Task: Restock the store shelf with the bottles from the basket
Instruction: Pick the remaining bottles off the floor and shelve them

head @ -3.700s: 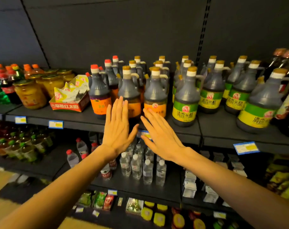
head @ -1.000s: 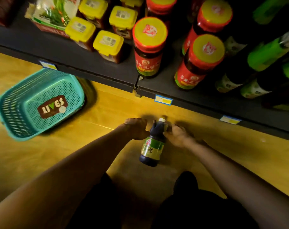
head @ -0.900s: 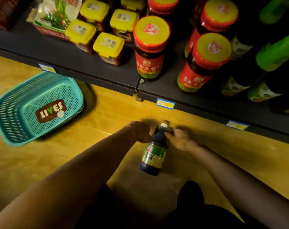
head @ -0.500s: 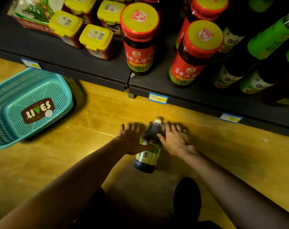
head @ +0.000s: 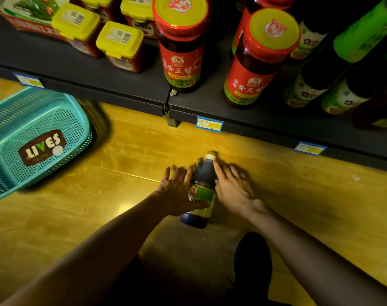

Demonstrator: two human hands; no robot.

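A dark sauce bottle (head: 203, 173) with a green label and pale cap stands on the wooden floor just in front of the bottom shelf (head: 122, 93). My left hand (head: 177, 191) lies against its left side, fingers spread straight and thumb across the label. My right hand (head: 232, 188) touches its right side with fingers stretched out, the forefinger along the neck. The teal perforated basket (head: 77, 122) with a "LIVES" sticker sits on the floor at the left; no bottle shows inside it.
On the bottom shelf stand two red-labelled jars (head: 181, 40) with yellow lids, yellow-lidded tubs (head: 119, 45) to their left and green-labelled dark bottles (head: 309, 85) at the right. Blue price tags (head: 209, 124) line the shelf edge. My dark shoe (head: 252, 261) is below the bottle.
I went from the upper shelf down to the floor. A second ago both hands curled round the bottle's neck; now the fingers are spread along its sides, lower on the body.
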